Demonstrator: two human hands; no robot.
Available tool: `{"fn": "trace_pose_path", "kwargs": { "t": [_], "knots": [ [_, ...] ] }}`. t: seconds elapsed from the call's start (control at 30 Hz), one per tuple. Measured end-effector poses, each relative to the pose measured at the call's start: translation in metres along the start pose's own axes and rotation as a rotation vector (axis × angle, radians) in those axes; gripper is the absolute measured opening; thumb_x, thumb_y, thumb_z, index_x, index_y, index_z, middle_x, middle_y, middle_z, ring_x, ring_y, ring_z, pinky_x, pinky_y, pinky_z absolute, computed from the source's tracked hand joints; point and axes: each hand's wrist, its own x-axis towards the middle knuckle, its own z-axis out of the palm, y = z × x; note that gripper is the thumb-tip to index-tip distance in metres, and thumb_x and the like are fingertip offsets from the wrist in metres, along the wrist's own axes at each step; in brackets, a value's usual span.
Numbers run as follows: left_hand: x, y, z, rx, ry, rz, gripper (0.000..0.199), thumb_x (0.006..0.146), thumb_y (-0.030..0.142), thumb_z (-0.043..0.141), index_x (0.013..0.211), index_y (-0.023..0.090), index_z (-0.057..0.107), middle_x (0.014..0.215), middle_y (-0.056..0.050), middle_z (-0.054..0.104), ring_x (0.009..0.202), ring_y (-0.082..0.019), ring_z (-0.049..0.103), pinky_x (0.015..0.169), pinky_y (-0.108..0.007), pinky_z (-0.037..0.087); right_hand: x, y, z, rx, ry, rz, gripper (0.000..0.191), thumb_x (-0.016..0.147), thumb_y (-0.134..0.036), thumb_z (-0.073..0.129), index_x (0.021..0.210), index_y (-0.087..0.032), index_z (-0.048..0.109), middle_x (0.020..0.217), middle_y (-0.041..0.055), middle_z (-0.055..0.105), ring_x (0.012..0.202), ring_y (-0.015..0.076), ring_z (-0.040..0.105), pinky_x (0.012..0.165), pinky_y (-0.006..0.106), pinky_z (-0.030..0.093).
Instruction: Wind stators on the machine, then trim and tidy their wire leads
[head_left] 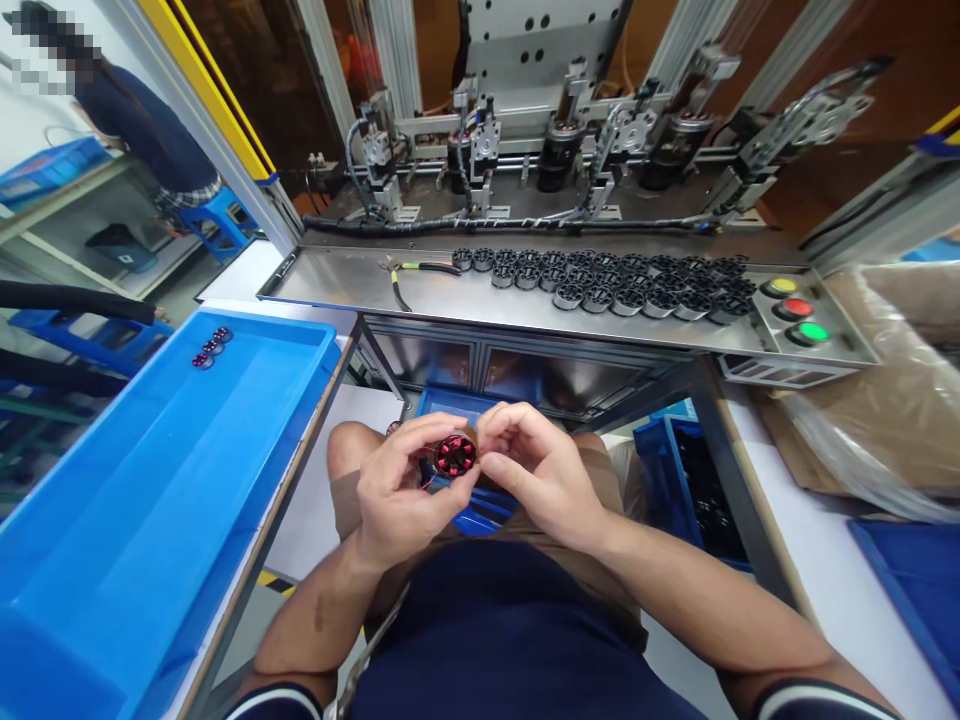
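My left hand is closed around a motor stator, a small round black part with pinkish-red windings facing up. A thin red wire trails from it by my left fingers. At the stator's right edge my right hand has its thumb and index finger pinched together; what they grip, if anything, is too small to tell. Both hands are above my lap, in front of the workbench. Several similar wound stators lie at the far end of the blue tray on my left.
Rows of black and silver round cores stand on the metal ledge, beside wire cutters. Yellow, red and green buttons are at its right end. Machine fixtures rise behind. A blue bin holds dark parts. Another person is at far left.
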Motion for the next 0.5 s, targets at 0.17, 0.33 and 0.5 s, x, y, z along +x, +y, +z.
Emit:
{"fn": "trace_pose_path", "kwargs": {
  "t": [0.17, 0.33, 0.5],
  "knots": [
    [0.000, -0.001, -0.005, 0.040, 0.004, 0.051, 0.046, 0.071, 0.008, 0.082, 0.113, 0.020, 0.067, 0.105, -0.006, 0.076, 0.100, -0.020, 0.073, 0.086, -0.034, 0.064, 0.000, 0.006, 0.011, 0.059, 0.037, 0.024, 0.033, 0.094, -0.048, 0.062, 0.077, -0.021, 0.052, 0.078, -0.0014, 0.054, 0.073, 0.0125, 0.052, 0.070, 0.028, 0.047],
    [-0.002, -0.003, -0.010, 0.066, 0.022, -0.018, 0.047, 0.072, 0.007, 0.080, 0.115, 0.020, 0.067, 0.107, -0.006, 0.075, 0.098, -0.019, 0.074, 0.080, -0.029, 0.065, -0.001, 0.018, 0.018, 0.070, 0.134, 0.113, 0.032, 0.094, -0.051, 0.058, 0.084, -0.021, 0.053, 0.075, -0.0012, 0.056, 0.069, 0.0137, 0.054, 0.066, 0.028, 0.048],
    [0.000, -0.006, -0.015, 0.091, 0.004, 0.028, 0.052, 0.070, 0.004, 0.080, 0.118, 0.021, 0.067, 0.109, -0.005, 0.075, 0.098, -0.018, 0.074, 0.080, -0.028, 0.064, 0.003, 0.014, 0.020, 0.056, 0.096, -0.110, 0.031, 0.083, -0.042, 0.075, 0.097, -0.021, 0.057, 0.090, 0.0011, 0.056, 0.080, 0.0140, 0.055, 0.073, 0.029, 0.049]
  ]
}}
